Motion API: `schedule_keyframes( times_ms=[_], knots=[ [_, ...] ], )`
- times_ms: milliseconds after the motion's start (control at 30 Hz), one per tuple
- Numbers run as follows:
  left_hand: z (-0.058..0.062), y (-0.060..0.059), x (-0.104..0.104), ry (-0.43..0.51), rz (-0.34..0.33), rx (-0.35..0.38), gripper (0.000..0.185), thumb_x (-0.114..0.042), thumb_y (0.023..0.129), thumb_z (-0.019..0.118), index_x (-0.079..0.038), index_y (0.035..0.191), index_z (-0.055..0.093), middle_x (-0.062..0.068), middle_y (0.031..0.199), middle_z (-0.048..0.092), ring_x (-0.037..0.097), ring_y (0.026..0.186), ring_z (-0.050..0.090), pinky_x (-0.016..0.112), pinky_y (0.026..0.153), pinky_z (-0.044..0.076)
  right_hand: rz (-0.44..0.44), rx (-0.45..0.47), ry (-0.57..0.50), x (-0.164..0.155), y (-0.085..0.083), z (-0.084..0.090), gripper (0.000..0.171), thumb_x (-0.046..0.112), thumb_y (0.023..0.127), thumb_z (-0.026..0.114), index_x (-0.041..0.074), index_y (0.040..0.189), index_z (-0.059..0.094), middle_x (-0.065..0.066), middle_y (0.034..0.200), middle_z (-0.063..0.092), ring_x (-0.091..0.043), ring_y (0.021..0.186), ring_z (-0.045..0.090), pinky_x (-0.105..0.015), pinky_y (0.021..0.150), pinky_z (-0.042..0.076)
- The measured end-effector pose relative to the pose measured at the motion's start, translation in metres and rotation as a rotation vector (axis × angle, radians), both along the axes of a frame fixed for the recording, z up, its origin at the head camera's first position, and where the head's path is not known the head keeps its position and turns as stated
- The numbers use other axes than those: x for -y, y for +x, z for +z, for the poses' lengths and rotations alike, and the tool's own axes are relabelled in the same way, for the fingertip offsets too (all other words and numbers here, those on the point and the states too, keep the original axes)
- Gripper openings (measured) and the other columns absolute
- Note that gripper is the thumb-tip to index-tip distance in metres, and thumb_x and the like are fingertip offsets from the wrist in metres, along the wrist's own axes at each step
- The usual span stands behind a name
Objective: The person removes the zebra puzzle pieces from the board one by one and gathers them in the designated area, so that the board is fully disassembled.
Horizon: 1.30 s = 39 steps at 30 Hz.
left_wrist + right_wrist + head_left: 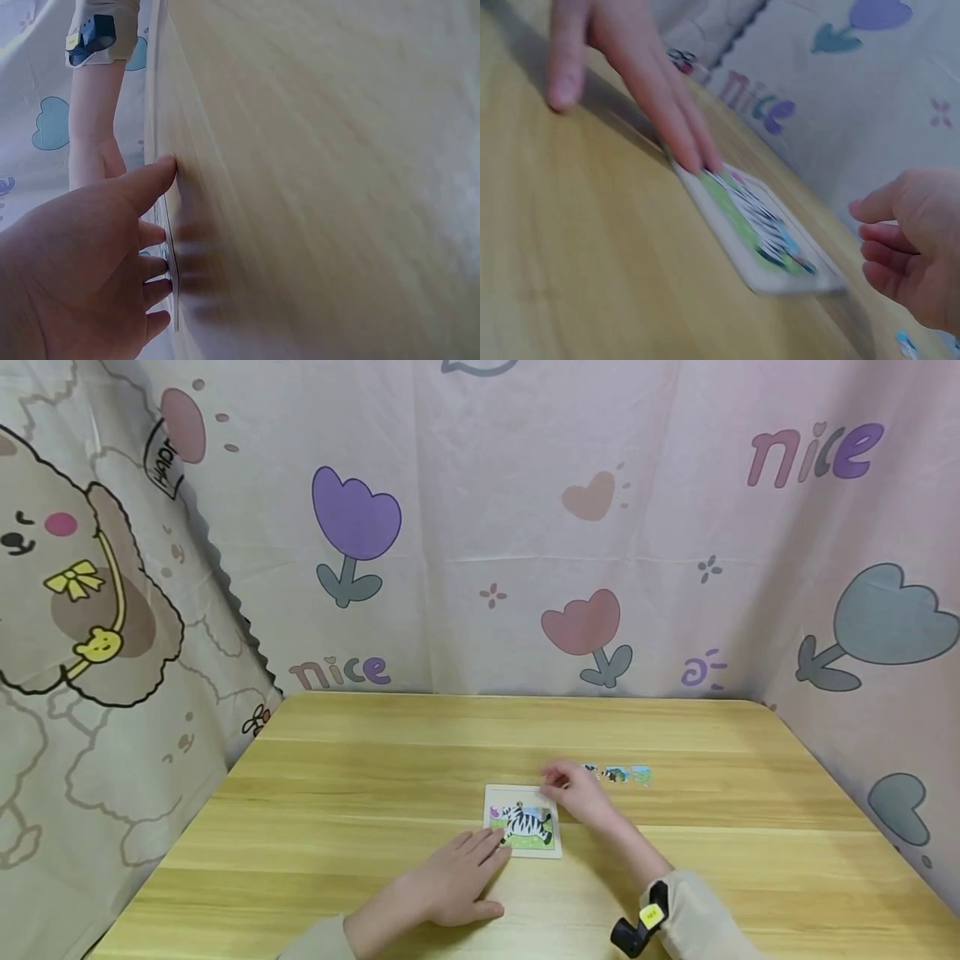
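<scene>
A small zebra picture puzzle (pixel 528 827) in a pale square frame lies on the wooden table. My left hand (pixel 461 877) rests its outstretched fingers on the puzzle's lower left edge, covering that corner; the thumb is spread apart on the table side. In the left wrist view, the fingertips of the left hand (pixel 90 262) press at the thin board's edge. My right hand (pixel 577 793) hovers by the puzzle's upper right corner, fingers loosely bent. Nothing shows between the thumb and fingers of the right hand (pixel 915 247) in the right wrist view.
Several small coloured puzzle pieces (pixel 617 774) lie in a row behind the right hand, partly hidden by it. The wooden table (pixel 360 777) reaches back to a patterned curtain (pixel 480 527). A black wrist camera (pixel 637 927) sits on the right sleeve.
</scene>
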<state>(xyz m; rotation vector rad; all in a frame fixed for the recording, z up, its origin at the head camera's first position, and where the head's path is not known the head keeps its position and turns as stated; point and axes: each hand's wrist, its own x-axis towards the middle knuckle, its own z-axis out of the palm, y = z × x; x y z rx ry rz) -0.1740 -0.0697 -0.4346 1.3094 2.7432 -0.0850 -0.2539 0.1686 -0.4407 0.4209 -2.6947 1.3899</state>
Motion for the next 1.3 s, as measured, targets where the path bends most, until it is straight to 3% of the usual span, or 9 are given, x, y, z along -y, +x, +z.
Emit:
schedule_keyframes(
  times_ms=[100, 267, 500, 767, 1033, 1300],
  knots=[
    [0.000, -0.001, -0.001, -0.008, 0.002, -0.009, 0.074, -0.059, 0.090, 0.040, -0.010, 0.145, 0.031, 0.012, 0.151, 0.023, 0.026, 0.137, 0.023, 0.040, 0.110, 0.023, 0.095, 0.041, -0.004, 0.016, 0.003, 0.000, 0.027, 0.003, 0.080, 0.067, -0.004, 0.106, 0.062, -0.001, 0.082, 0.060, -0.016, 0.078, 0.056, -0.024, 0.066, 0.051],
    [-0.001, -0.003, -0.004, -0.014, -0.003, -0.023, 0.073, -0.059, 0.091, 0.039, -0.010, 0.144, 0.032, 0.012, 0.150, 0.024, 0.025, 0.137, 0.023, 0.039, 0.110, 0.024, 0.205, 0.023, 0.063, 0.032, 0.004, -0.003, 0.021, 0.000, 0.080, 0.067, -0.004, 0.101, 0.064, 0.000, 0.079, 0.059, -0.013, 0.074, 0.056, -0.022, 0.066, 0.050],
    [-0.002, -0.004, -0.006, -0.006, -0.003, 0.001, 0.071, -0.057, 0.091, 0.040, -0.010, 0.144, 0.032, 0.011, 0.150, 0.024, 0.025, 0.137, 0.022, 0.039, 0.110, 0.024, 0.211, 0.022, 0.156, 0.036, 0.002, -0.008, 0.018, 0.003, 0.078, 0.072, -0.001, 0.095, 0.067, 0.002, 0.074, 0.056, -0.009, 0.067, 0.050, -0.021, 0.059, 0.045],
    [0.000, -0.002, -0.004, -0.009, -0.011, -0.002, 0.072, -0.058, 0.091, 0.040, -0.008, 0.144, 0.033, 0.012, 0.150, 0.025, 0.025, 0.137, 0.023, 0.040, 0.110, 0.024, 0.262, -0.009, 0.233, 0.038, 0.001, -0.010, 0.017, 0.007, 0.079, 0.072, 0.001, 0.094, 0.066, 0.000, 0.080, 0.054, -0.012, 0.074, 0.047, -0.025, 0.063, 0.044],
    [0.000, 0.000, -0.003, -0.013, -0.017, -0.028, 0.071, -0.057, 0.092, 0.040, -0.009, 0.143, 0.034, 0.011, 0.150, 0.026, 0.024, 0.137, 0.025, 0.038, 0.110, 0.025, 0.249, -0.002, 0.304, 0.044, 0.004, -0.002, 0.012, 0.002, 0.078, 0.070, 0.001, 0.088, 0.064, -0.002, 0.079, 0.051, -0.014, 0.074, 0.045, -0.026, 0.062, 0.043],
    [0.000, -0.001, -0.003, -0.001, -0.018, -0.017, 0.071, -0.056, 0.092, 0.041, -0.009, 0.143, 0.034, 0.011, 0.150, 0.026, 0.025, 0.137, 0.025, 0.039, 0.110, 0.025, 0.250, 0.050, 0.248, 0.045, 0.003, -0.001, 0.015, -0.002, 0.077, 0.070, 0.002, 0.083, 0.057, -0.001, 0.075, 0.050, -0.013, 0.069, 0.046, -0.024, 0.059, 0.043]
  ],
)
